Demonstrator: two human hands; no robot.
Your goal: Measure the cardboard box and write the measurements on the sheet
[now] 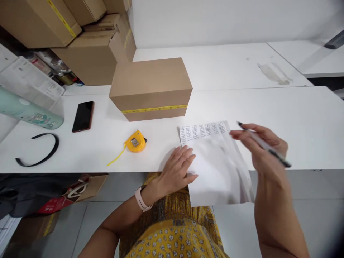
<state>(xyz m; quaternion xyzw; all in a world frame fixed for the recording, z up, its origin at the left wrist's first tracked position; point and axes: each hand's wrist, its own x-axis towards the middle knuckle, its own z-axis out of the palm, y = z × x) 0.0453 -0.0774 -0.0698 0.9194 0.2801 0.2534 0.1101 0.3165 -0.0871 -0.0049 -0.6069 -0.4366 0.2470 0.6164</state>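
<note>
My left hand (178, 169) lies flat with fingers spread on the left edge of a white sheet of paper (217, 168), which overhangs the front edge of the white table (282, 118). Rows of small writing fill the sheet's top. My right hand (262, 145) hovers over the sheet's right side, fingers closed round a pen (264, 145) with its tip pointing up and left. A yellow tape measure (135, 142) with a short length of tape pulled out lies left of the paper. A closed cardboard box (152, 87) with yellow tape stands behind it.
A black phone (83, 115) lies left of the box. A pale green bottle (28, 111) lies on its side at far left, with a black curved band (40, 150) near it. Larger cardboard boxes (91, 46) are stacked at the back left. Bags sit on the floor below.
</note>
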